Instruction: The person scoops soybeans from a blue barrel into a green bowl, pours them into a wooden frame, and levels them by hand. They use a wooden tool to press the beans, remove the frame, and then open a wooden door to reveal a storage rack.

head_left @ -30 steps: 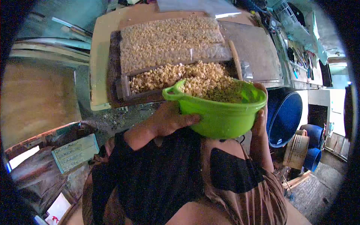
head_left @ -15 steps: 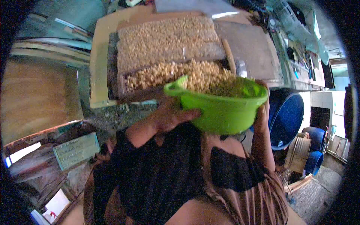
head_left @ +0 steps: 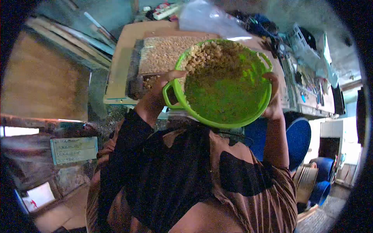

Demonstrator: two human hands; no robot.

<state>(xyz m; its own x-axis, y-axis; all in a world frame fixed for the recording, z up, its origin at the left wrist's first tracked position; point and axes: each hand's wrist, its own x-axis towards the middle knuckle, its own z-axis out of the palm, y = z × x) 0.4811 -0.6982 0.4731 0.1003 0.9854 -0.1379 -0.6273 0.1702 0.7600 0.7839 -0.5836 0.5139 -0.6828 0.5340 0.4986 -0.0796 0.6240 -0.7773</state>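
Note:
A green plastic basin (head_left: 225, 99) with loop handles is held up before my chest, its open mouth facing me. Pale, kernel-like pieces (head_left: 206, 54) lie against its far side, and darker crumbs cling to its inner wall. My left hand (head_left: 167, 82) grips the rim beside the left handle, thumb over the edge. On the opposite side, my right hand (head_left: 273, 97) clasps the rim with its fingers partly hidden behind the wall. Beyond the basin, a tray of similar pale pieces (head_left: 163, 54) lies on the table, partly covered from view.
A light board-topped table (head_left: 118, 79) carries the tray, with a clear plastic bag (head_left: 210, 19) at its back. Blue barrels (head_left: 299, 136) stand at the right, below a bench with tools (head_left: 311, 87). Wooden planks (head_left: 70, 42) lean at the left.
Both hands have raised the basin and brought its mouth round towards me, so its inside shows. It holds fewer pale pieces in view, and it now hides much of the tray.

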